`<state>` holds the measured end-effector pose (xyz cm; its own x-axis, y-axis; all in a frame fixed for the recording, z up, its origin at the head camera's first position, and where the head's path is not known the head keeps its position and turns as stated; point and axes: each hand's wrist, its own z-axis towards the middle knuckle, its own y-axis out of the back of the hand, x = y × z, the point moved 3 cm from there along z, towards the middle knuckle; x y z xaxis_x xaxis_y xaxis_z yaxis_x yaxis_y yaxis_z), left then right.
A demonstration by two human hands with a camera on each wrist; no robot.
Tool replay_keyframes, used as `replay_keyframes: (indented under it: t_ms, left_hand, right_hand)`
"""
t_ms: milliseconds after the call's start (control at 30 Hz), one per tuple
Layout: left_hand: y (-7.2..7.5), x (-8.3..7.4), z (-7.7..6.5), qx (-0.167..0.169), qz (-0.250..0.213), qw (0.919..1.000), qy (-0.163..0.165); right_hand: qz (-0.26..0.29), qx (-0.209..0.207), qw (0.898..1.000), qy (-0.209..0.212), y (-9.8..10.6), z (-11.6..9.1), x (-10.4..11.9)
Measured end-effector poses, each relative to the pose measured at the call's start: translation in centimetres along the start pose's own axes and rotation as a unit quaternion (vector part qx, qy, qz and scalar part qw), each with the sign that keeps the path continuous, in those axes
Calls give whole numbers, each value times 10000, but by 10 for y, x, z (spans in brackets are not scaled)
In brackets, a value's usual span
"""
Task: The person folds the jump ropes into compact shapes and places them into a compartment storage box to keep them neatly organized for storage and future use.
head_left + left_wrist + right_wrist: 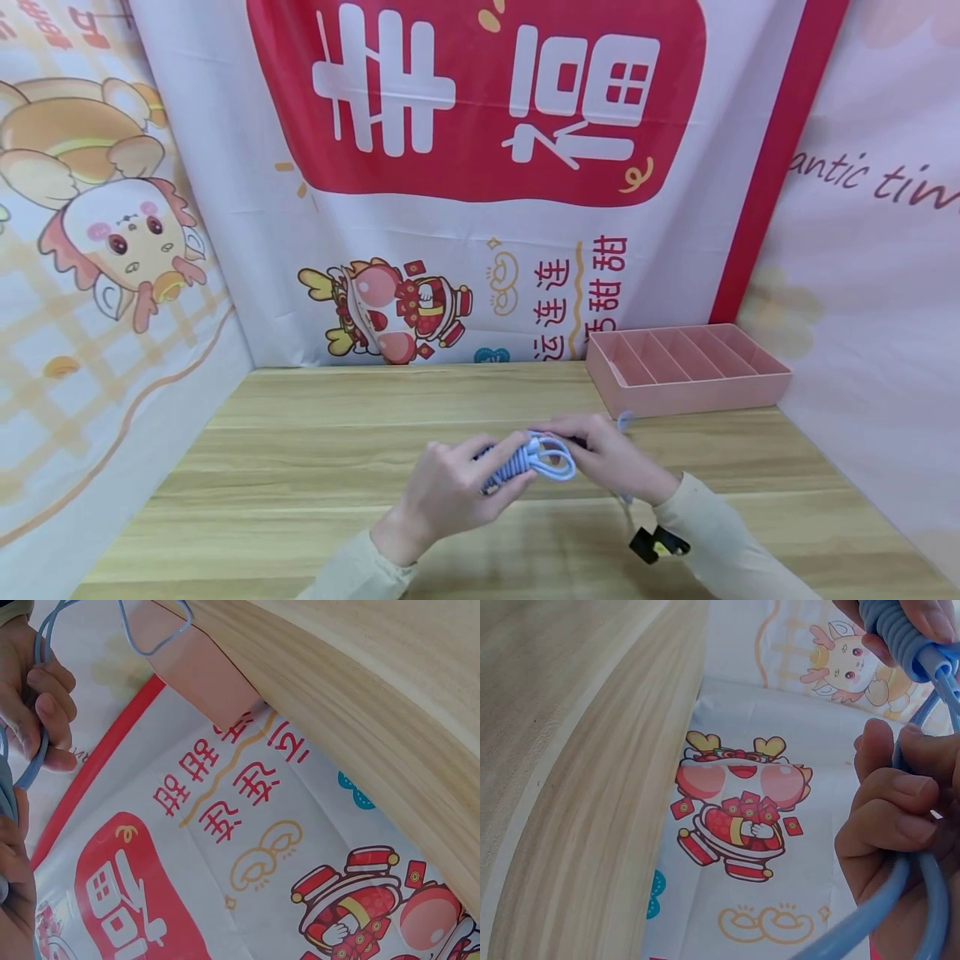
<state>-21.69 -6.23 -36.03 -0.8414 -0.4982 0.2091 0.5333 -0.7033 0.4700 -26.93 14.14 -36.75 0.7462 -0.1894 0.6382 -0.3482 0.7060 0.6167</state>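
A light blue cord [551, 457], wound into a tight bundle with loops sticking out of its end, is held above the table. My left hand [457, 487] grips the wound part [892, 634] between thumb and fingers. Close beside it, my right hand [611, 454] curls its fingers round a loose run of the same cord [926, 892]. In the left wrist view, a slack loop of cord [129, 634] hangs beyond the right hand [41, 712]. The palm side of the left hand is mostly hidden.
A pink divided box [690, 371] stands at the back right of the wooden table [337, 433]. Printed cloths [480, 225] hang behind and at both sides. A small black and yellow object [658, 544] shows by the right sleeve.
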Motion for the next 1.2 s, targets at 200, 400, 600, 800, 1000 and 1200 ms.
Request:
replay_keyframes:
  t_ms: [200, 400, 600, 800, 1000, 1200]
  left_hand:
    - [2, 5, -2, -205, 81, 9982, 559]
    - [2, 10, -3, -232, 164, 9930, 1144]
    - [0, 14, -5, -57, 219, 9813, 1912]
    - [-2, 17, -9, 280, 470, 9747, 2169]
    - [-4, 23, -13, 657, 683, 9596, 2648]
    - [-7, 24, -17, 1121, 715, 9527, 2731]
  right_hand:
    - [-189, -139, 9997, -103, -3, -1, -2]
    - [-461, -117, 9988, -99, -10, 0, 2]
    - [-640, -23, 9977, 239, -16, 2, 13]
    - [-450, 170, 9988, -66, -19, 2, 16]
    - [-614, 242, 9977, -128, -21, 1, 16]
    - [-539, 350, 9978, -152, -23, 1, 15]
